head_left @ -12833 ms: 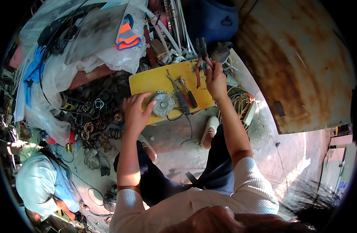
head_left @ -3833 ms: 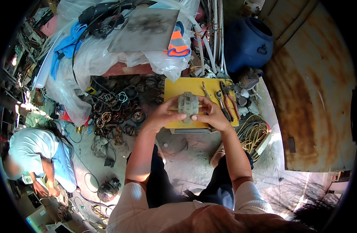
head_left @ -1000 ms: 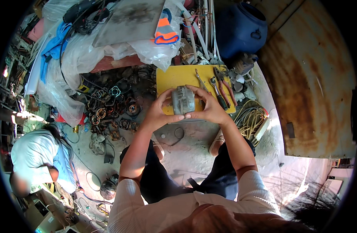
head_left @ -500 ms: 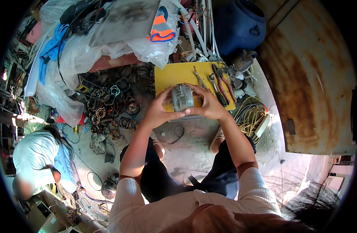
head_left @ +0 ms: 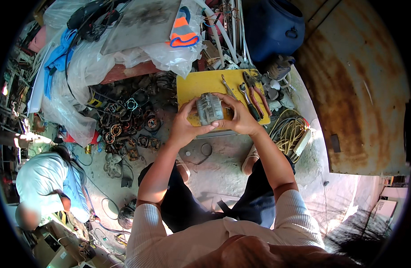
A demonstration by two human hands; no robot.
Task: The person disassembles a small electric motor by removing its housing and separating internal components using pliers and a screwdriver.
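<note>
Both hands, left hand and right hand, clasp a grimy, ribbed grey metal motor above the yellow board.

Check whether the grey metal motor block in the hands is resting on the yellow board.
Cannot tell. In the head view the left hand and right hand clasp the grey metal motor block over the yellow board, hiding any gap.

A yellow board serves as the table, carrying red-handled pliers and a wrench toward its right side. Around it, the concrete floor bears scattered motor parts and coiled cable.
</note>
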